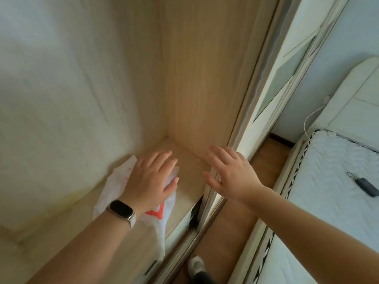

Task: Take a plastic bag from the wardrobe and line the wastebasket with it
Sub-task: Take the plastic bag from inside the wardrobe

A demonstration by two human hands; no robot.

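A white plastic bag (pixel 113 187) with red-orange print lies on the light wooden shelf (pixel 188 160) inside the wardrobe, one end hanging over the shelf's front edge. My left hand (pixel 152 178), with a dark watch on the wrist, lies flat on top of the bag, fingers straight. Just to the right, my right hand (pixel 229 173) hovers with spread fingers near the wardrobe's side wall and door frame, holding nothing. No wastebasket is in view.
A large pale cloth-like mass (pixel 61 99) fills the wardrobe's left side. The sliding door frame (pixel 246 111) runs along the right. A bed with a white mattress (pixel 332 197) stands at right, a small dark device (pixel 367 186) on it. A shoe (pixel 196 265) shows on the wooden floor.
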